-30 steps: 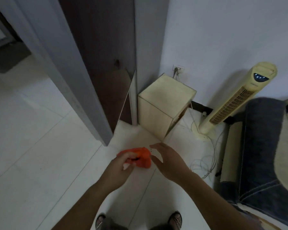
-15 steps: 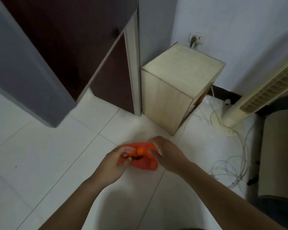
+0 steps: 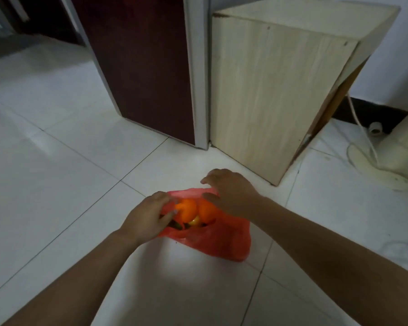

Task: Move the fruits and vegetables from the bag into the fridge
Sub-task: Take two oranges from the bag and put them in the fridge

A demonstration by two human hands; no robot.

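Left hand curls tight on the near rim of the red bag. Right hand sits over the far rim, fingers loose and spread, gripping nothing. Between the hands, two orange fruits show in the bag's mouth, with a yellow fruit just beneath.

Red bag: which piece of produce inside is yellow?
The small yellow piece, peeking out below the gap between the left orange piece and the right orange piece in the red bag. It alone is yellow.
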